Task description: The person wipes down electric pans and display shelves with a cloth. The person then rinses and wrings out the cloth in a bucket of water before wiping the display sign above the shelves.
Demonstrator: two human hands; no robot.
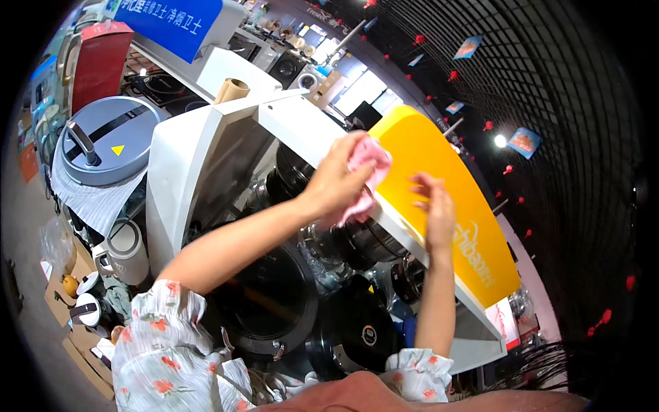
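A crumpled pink cloth (pixel 369 165) is gripped in my left hand (pixel 338 177), its fingers closed round it. The cloth is at the white top edge of a display stand (pixel 295 120), against the left end of a yellow sign panel (pixel 439 206) with white lettering. My right hand (pixel 435 209) is raised in front of the yellow panel with its fingers apart and nothing in them. Whether it touches the panel I cannot tell. Under my arms, black cookware (pixel 264 295) and a black rounded appliance (pixel 360 336) fill the inside of the stand.
At the left, a large blue-grey lidded pan (pixel 110 137) rests on white wrapping. Below it stands a pale jug-like appliance (pixel 125 250). A brown cardboard tube (pixel 232 89) and a blue sign (pixel 168 24) are behind. Boxes and wrapping lie on the floor at lower left.
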